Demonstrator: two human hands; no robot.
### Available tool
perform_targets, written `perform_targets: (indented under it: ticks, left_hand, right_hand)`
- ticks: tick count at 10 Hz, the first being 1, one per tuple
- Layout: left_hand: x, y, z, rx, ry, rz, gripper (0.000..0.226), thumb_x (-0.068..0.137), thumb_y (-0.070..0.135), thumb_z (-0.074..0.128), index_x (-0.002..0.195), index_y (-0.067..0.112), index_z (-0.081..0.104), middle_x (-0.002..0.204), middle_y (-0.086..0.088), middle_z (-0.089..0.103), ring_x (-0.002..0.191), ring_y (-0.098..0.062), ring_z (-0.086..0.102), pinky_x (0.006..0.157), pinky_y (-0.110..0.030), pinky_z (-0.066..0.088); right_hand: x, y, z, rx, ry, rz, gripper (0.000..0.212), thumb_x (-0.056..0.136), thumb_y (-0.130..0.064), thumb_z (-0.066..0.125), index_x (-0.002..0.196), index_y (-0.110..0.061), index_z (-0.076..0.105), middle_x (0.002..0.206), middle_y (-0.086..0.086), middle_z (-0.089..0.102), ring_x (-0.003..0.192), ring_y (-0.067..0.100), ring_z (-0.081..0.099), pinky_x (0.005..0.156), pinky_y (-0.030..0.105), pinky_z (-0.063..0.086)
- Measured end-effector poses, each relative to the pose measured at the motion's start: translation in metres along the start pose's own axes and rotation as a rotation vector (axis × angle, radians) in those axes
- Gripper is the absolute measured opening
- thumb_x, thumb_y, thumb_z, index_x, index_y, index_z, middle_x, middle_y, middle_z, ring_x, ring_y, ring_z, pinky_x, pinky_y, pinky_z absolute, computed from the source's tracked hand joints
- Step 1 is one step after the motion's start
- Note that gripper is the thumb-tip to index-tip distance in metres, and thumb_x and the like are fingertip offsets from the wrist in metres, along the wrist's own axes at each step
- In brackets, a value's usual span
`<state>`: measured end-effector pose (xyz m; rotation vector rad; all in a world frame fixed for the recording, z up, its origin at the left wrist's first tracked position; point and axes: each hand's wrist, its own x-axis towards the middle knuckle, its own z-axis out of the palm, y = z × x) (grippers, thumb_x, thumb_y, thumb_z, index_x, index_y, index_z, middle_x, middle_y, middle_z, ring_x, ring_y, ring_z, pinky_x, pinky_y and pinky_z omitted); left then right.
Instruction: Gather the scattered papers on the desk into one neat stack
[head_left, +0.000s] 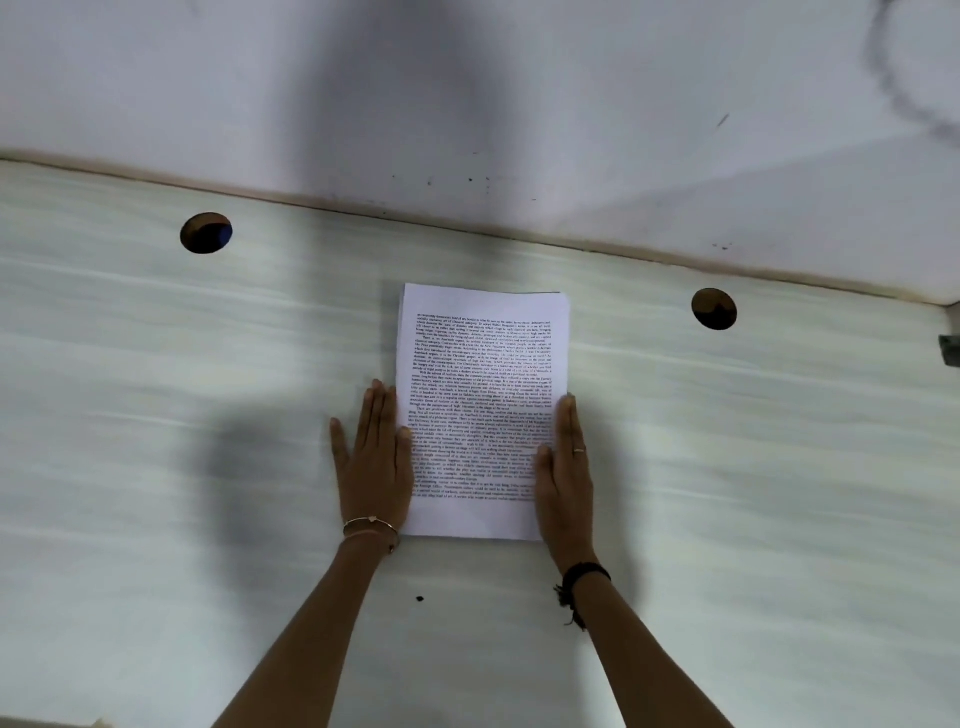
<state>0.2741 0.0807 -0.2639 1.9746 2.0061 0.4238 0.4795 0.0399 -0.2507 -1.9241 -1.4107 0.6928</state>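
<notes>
Papers (483, 405) sit in 1 stack on the desk (156, 415). Left hand (375, 467) and right hand (565, 467) lie flat, fingers straight, pressing its sides.

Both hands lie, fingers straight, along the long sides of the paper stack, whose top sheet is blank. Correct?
No: the head view shows the top sheet of the paper stack printed with text. The left hand and right hand do lie straight-fingered along its long sides.

Gold bangle (370, 524), left wrist (365, 545); black thread band (586, 571), right wrist (574, 553); ring (578, 450), right hand (563, 483).
</notes>
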Motion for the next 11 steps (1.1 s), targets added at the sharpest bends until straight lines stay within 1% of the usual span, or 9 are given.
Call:
perform_targets:
  ticks: [2, 4, 5, 6, 7, 8, 9, 10, 11]
  left_hand:
    - [0.000, 0.001, 0.000, 0.012, -0.004, -0.013, 0.055, 0.098, 0.035, 0.014, 0.149, 0.016, 0.019, 0.157, 0.004, 0.014, 0.144, -0.006, 0.012, 0.119, -0.044, -0.003]
    - [0.001, 0.000, -0.004, 0.053, -0.059, 0.006, 0.058, 0.096, 0.036, 0.011, 0.149, 0.014, 0.019, 0.157, 0.001, 0.015, 0.144, -0.007, 0.011, 0.117, -0.046, -0.003]
    - [0.005, 0.002, -0.015, 0.074, -0.171, -0.006, 0.063, 0.093, 0.041, 0.003, 0.149, 0.014, 0.013, 0.158, 0.002, 0.009, 0.143, -0.006, 0.003, 0.116, -0.048, 0.000]
    - [0.013, 0.010, -0.039, -0.014, -0.363, -0.079, 0.055, 0.100, 0.041, 0.010, 0.150, 0.017, 0.004, 0.159, 0.003, 0.000, 0.146, -0.008, 0.000, 0.118, -0.046, 0.002]
    - [0.020, 0.033, -0.082, -0.321, -0.385, -0.221, 0.052, 0.101, 0.038, 0.025, 0.148, 0.016, 0.023, 0.155, -0.003, 0.025, 0.143, -0.018, 0.025, 0.116, -0.037, 0.018]
    - [0.029, 0.061, -0.123, -0.591, -0.277, -0.315, 0.036, 0.100, 0.027, 0.036, 0.123, 0.011, 0.057, 0.124, -0.012, 0.061, 0.119, -0.029, 0.055, 0.091, -0.026, 0.041]
    - [0.038, 0.096, -0.166, -0.897, -0.178, -0.324, 0.027, 0.097, 0.016, 0.041, 0.108, 0.005, 0.064, 0.098, -0.013, 0.068, 0.100, -0.029, 0.065, 0.072, -0.016, 0.047]
    - [0.052, 0.143, -0.221, -1.088, -0.079, -0.185, 0.027, 0.097, 0.017, 0.040, 0.104, 0.009, 0.065, 0.083, 0.000, 0.071, 0.080, -0.012, 0.068, 0.076, -0.027, 0.046]
    - [0.059, 0.189, -0.285, -1.181, -0.005, 0.016, 0.027, 0.096, 0.017, 0.040, 0.105, 0.011, 0.065, 0.085, 0.004, 0.072, 0.075, -0.002, 0.069, 0.077, -0.027, 0.047]
  right_hand:
    - [-0.002, 0.002, 0.008, -0.089, 0.068, -0.020, 0.063, 0.094, -0.013, 0.036, 0.153, -0.014, 0.015, 0.160, -0.007, 0.012, 0.142, -0.009, 0.011, 0.111, 0.005, 0.010]
    - [-0.001, -0.002, 0.007, -0.145, 0.064, 0.001, 0.060, 0.095, -0.016, 0.033, 0.153, -0.013, 0.017, 0.160, -0.003, 0.015, 0.138, -0.003, 0.017, 0.108, 0.014, 0.023]
    - [0.001, -0.007, -0.004, -0.135, -0.035, 0.006, 0.058, 0.099, -0.018, 0.032, 0.153, -0.014, 0.011, 0.160, -0.004, 0.007, 0.139, -0.003, 0.011, 0.108, 0.017, 0.027]
    - [0.008, -0.015, -0.029, -0.011, -0.263, 0.066, 0.059, 0.103, -0.025, 0.035, 0.153, -0.015, 0.005, 0.158, -0.007, -0.002, 0.142, 0.000, 0.003, 0.117, 0.023, 0.016]
    - [0.021, -0.040, -0.067, 0.135, -0.322, 0.182, 0.057, 0.101, -0.042, 0.035, 0.152, -0.019, 0.023, 0.157, -0.005, 0.024, 0.144, 0.012, 0.026, 0.119, 0.028, 0.019]
    - [0.038, -0.080, -0.111, 0.233, -0.299, 0.233, 0.041, 0.102, -0.035, 0.039, 0.129, -0.011, 0.057, 0.125, 0.001, 0.060, 0.114, 0.017, 0.056, 0.103, 0.031, 0.039]
    - [0.056, -0.128, -0.149, 0.375, -0.295, 0.185, 0.025, 0.100, -0.021, 0.046, 0.108, -0.009, 0.067, 0.105, 0.008, 0.069, 0.091, 0.018, 0.066, 0.085, 0.029, 0.049]
    - [0.077, -0.183, -0.191, 0.431, -0.261, 0.024, 0.027, 0.100, -0.020, 0.045, 0.110, -0.007, 0.067, 0.105, 0.011, 0.071, 0.092, 0.020, 0.068, 0.086, 0.030, 0.053]
    - [0.085, -0.240, -0.240, 0.498, -0.202, -0.147, 0.028, 0.101, -0.018, 0.043, 0.111, -0.007, 0.066, 0.105, 0.011, 0.071, 0.097, 0.024, 0.068, 0.091, 0.035, 0.053]
